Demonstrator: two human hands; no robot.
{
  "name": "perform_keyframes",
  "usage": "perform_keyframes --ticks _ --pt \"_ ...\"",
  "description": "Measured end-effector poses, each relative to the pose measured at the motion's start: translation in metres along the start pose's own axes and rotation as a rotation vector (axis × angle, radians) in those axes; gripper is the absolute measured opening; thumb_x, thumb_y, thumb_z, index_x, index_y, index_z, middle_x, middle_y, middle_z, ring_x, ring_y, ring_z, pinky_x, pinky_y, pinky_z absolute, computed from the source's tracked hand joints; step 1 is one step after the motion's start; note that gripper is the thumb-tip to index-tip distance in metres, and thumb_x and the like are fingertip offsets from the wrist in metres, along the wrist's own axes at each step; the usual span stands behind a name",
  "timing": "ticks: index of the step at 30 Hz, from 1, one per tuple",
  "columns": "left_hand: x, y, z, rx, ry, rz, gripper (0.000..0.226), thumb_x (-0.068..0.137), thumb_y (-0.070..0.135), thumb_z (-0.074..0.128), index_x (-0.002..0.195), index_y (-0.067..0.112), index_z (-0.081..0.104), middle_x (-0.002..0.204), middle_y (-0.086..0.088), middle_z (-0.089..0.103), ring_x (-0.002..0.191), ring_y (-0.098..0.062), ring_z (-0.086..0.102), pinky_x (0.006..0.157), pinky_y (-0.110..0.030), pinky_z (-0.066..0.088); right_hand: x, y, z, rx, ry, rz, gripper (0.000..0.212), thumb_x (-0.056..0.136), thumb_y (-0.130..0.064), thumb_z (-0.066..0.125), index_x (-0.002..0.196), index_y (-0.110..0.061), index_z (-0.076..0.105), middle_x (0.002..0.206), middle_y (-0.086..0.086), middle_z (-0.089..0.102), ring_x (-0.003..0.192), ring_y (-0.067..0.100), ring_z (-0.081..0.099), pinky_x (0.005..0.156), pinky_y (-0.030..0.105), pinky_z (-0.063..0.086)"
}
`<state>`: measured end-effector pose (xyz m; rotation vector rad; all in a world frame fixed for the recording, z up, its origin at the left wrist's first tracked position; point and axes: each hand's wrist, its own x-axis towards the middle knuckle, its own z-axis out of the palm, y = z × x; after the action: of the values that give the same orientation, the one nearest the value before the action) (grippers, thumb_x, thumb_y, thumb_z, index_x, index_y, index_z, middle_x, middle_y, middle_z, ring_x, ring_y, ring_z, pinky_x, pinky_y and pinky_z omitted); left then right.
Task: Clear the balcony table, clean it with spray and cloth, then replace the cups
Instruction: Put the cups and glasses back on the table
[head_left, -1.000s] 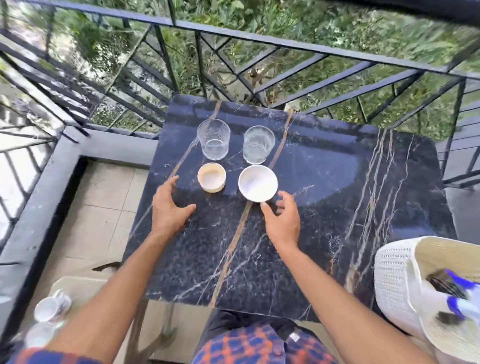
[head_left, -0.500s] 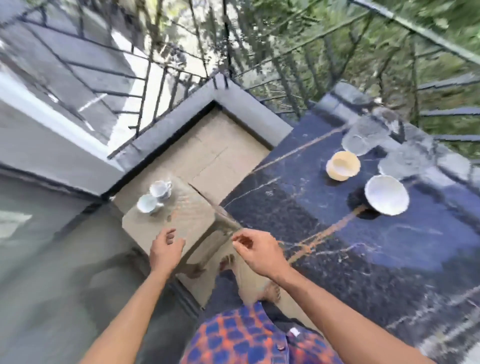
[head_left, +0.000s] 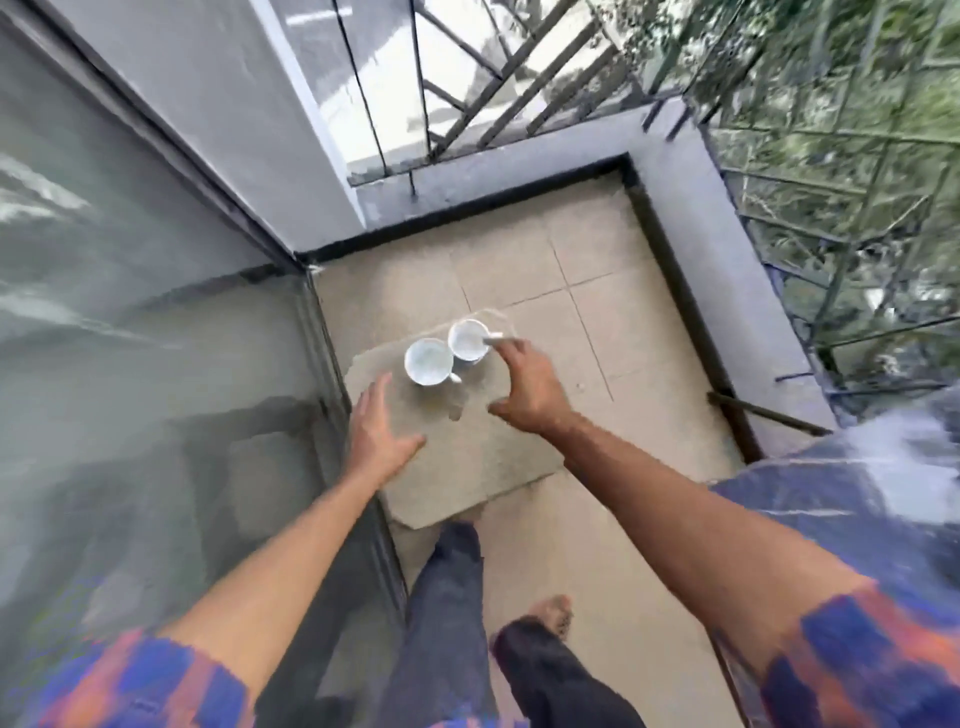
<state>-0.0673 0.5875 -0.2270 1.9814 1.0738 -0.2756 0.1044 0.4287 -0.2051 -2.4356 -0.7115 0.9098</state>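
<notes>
At frame centre, the right hand (head_left: 524, 387) is touching the handle of one white ceramic cup (head_left: 469, 340), fingers spread; the left hand (head_left: 376, 434) is hovering open, empty, beside the second white cup (head_left: 428, 361).

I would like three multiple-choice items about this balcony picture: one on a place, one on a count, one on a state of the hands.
1. Where do the white cups stand?
A. on a low beige stool
B. on the railing
C. in a basket

2. How many white cups are there?
A. one
B. two
C. four

3. The left hand is:
A. gripping a cup
B. open, holding nothing
C. holding a cloth

Key: 1 A, the cups sit on the stool's top; 2 B, two rims side by side; 3 B, fingers spread short of the cups, while the right hand reaches a handle.
</notes>
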Motion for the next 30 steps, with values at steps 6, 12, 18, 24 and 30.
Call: perform_keyframes --ticks 6,12,18,24,30 --pt "0.079 0.015 0.021 0.12 -0.052 0.21 0.113 0.056 0.041 0.084 0.153 0.019 0.031 0.154 -0.009 0.038 0.142 -0.029 0.035 0.116 -0.034 0.023 0.079 -0.001 0.033 -0.117 -0.065 -0.027 0.102 0.069 -0.067 0.068 0.156 -0.038 0.026 0.166 0.007 0.023 0.15 0.032 0.025 0.114 0.055 0.036" --pt "0.102 0.015 0.035 0.101 -0.014 0.238 0.07 0.061 0.025 0.081 0.125 0.024 0.055 0.122 -0.003 0.062 0.117 -0.032 0.057 0.098 -0.042 0.044 0.087 0.004 0.044 -0.08 -0.008 0.036 0.076 0.076 -0.051 0.078 0.142 -0.032 0.045 0.135 0.0 0.054 0.121 0.03 0.054 0.09 0.041 0.045" --pt "0.055 0.041 0.005 0.023 0.094 0.182 0.073 0.06 0.029 0.089 0.121 0.025 0.049 0.111 0.004 0.061 0.104 -0.027 0.059 0.087 -0.039 0.049 0.024 0.005 0.007 0.356 0.102 0.308 0.071 0.072 -0.052 0.08 0.134 -0.03 0.054 0.123 -0.003 0.065 0.112 0.022 0.061 0.082 0.028 0.041" --pt "-0.018 0.138 -0.032 -0.017 0.079 0.327 0.072 0.062 0.03 0.092 0.117 0.028 0.046 0.11 0.008 0.059 0.098 -0.023 0.059 0.083 -0.037 0.05 -0.107 0.008 -0.085 0.629 0.36 0.293 0.062 0.064 -0.054 0.086 0.117 -0.04 0.057 0.107 -0.015 0.067 0.098 0.01 0.064 0.085 0.035 0.055" --pt "-0.149 0.258 0.002 -0.025 -0.063 0.593 0.071 0.064 0.036 0.093 0.115 0.031 0.045 0.106 0.009 0.058 0.09 -0.017 0.058 0.066 -0.029 0.044 -0.272 0.054 -0.145 0.656 0.62 0.335 0.062 0.064 -0.054 0.085 0.117 -0.043 0.056 0.109 -0.016 0.069 0.1 0.007 0.066 0.089 0.038 0.055"
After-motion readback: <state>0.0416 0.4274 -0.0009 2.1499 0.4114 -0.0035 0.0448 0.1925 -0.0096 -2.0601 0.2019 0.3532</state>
